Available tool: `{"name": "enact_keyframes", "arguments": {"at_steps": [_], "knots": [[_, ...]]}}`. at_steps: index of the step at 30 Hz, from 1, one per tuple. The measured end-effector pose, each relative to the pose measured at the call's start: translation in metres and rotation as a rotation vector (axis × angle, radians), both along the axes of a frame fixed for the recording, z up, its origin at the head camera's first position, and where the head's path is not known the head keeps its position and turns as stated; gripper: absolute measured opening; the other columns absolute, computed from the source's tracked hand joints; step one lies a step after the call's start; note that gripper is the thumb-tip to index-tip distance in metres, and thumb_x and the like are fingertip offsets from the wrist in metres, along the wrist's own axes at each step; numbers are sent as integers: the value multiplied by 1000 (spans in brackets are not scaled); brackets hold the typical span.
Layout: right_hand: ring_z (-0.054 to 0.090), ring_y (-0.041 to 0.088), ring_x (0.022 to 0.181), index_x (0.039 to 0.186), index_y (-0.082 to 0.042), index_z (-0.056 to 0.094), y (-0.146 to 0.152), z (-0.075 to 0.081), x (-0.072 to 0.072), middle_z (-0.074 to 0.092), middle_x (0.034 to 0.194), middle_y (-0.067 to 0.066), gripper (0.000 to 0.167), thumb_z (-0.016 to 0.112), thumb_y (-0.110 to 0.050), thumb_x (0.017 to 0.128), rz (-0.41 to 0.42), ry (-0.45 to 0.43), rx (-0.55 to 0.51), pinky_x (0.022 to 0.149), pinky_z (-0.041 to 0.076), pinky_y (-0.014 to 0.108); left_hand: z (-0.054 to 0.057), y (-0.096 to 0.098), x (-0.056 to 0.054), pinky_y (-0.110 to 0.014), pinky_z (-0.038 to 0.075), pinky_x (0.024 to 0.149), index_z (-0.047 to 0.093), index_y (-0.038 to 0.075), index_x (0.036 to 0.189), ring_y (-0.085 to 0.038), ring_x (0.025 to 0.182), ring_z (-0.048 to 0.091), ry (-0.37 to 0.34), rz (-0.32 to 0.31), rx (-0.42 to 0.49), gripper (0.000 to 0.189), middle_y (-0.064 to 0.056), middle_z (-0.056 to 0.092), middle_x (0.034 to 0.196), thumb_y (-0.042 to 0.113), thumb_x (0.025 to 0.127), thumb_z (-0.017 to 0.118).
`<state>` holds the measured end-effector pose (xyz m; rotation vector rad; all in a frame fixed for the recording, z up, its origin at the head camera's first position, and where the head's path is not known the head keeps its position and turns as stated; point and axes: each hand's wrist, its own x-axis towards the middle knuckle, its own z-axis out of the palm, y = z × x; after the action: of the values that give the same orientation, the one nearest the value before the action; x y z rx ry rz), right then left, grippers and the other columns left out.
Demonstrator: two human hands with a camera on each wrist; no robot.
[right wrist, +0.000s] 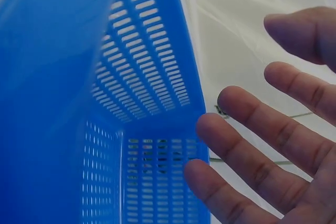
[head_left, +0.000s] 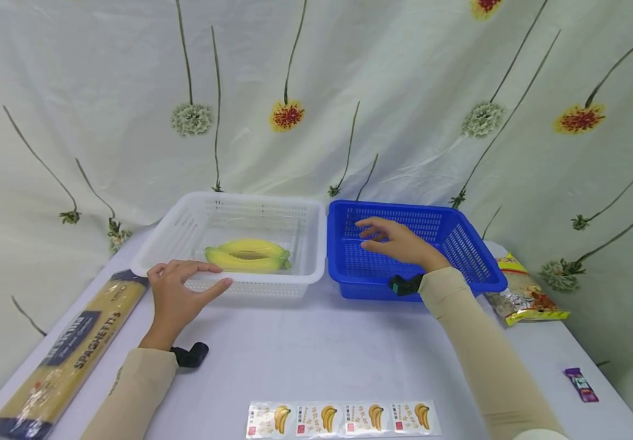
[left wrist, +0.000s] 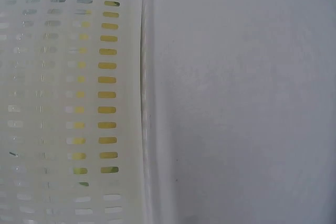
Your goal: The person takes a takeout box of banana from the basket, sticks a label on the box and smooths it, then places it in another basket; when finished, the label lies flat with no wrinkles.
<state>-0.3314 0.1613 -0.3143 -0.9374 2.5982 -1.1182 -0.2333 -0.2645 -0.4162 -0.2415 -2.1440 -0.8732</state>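
My left hand (head_left: pixel 181 293) is at the front left corner of a white plastic basket (head_left: pixel 269 278), fingertips right at the rim and thumb spread to the right. Inside that basket lie yellow bananas (head_left: pixel 247 255) with green tips. In the left wrist view their yellow shows through slots in the basket wall (left wrist: pixel 128 98); no fingers appear there. Over the blue basket (head_left: pixel 415 292) my right hand (head_left: pixel 396 241) hovers with nothing in it. Its spread, slightly bent fingers (right wrist: pixel 252 156) show in the right wrist view beside the blue wall (right wrist: pixel 157 66).
A long spaghetti pack (head_left: pixel 85 342) lies along the table's left side. Right of the blue basket is a yellow-edged snack bag (head_left: pixel 522 290), with a small purple packet (head_left: pixel 581 385) nearer the right edge. A strip of banana stickers (head_left: pixel 344 420) lies in front. Behind hangs a flowered curtain (head_left: pixel 316 73).
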Motion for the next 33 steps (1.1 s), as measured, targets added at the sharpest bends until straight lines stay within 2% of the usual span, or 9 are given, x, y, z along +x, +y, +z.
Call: {"name": "enact_keyframes", "arguments": {"at_steps": [6,16,22,27,33], "knots": [[57,46,138,157,4,49,-19,1,-6,60,148,30,51,63,-11,110,32,-24,-27,118,42,61,1,0,0,-66,20,107,81,2,93,-42,99,61,-12,-1,4,33,-22,78,93,16,69,98],[59,43,137,158,3,48,-46,3,-16,63,145,26,52,62,-13,111,41,-69,-14,115,46,58,1,0,0,-67,20,108,81,2,93,-43,101,61,-20,2,4,33,-22,78,94,16,70,98],[61,40,135,159,0,48,-63,5,-22,62,147,24,53,62,-14,111,19,-149,-44,109,53,53,0,-1,0,-67,20,108,81,2,93,-43,101,61,-23,-1,5,33,-22,78,95,16,70,98],[65,35,126,158,-4,51,-78,7,-26,64,144,24,51,63,-16,111,-10,-190,-54,101,57,45,0,-1,-1,-66,20,107,81,2,94,-42,100,61,-21,-1,3,33,-22,78,94,17,70,98],[63,43,126,161,0,46,-93,11,-29,60,146,30,53,60,-13,112,-13,-283,-114,100,58,43,1,0,1,-66,20,108,81,2,94,-41,98,61,-34,5,3,33,-22,79,95,17,70,99]]}}
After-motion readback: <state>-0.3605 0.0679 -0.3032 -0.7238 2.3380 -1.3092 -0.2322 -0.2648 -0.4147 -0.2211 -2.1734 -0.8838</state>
